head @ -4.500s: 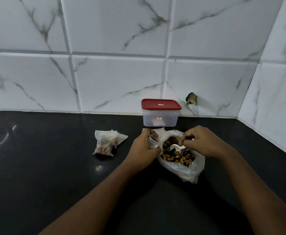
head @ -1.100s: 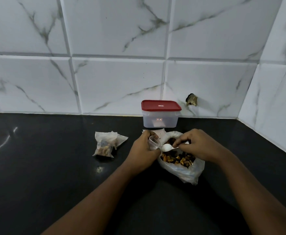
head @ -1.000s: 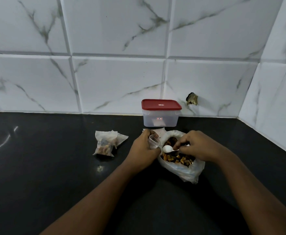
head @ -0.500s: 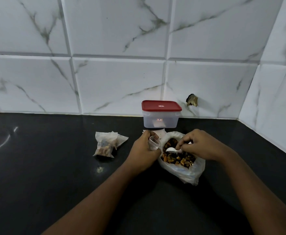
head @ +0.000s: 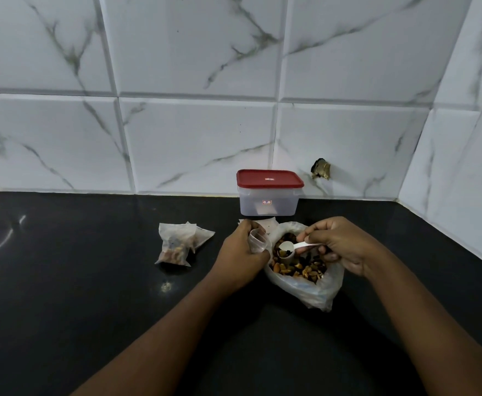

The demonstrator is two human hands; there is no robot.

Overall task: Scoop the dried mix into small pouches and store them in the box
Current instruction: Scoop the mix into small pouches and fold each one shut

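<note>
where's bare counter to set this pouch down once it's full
Bare counter runs wide left of the filled pouches, and a narrower gap lies between them and the left hand. Crowded: box, mix bag and right hand sit close.

Home kitchen: black counter (head: 62,295), marble-look wall tiles (head: 197,144).

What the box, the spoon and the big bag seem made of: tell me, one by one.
Box: probably plastic, with frosted translucent walls under a matte red lid.
Spoon: likely white plastic; it is thin, smooth and evenly pale.
Big bag: thin, clear-to-milky plastic film, judging by how it crinkles, slumps and shines faintly.
</note>
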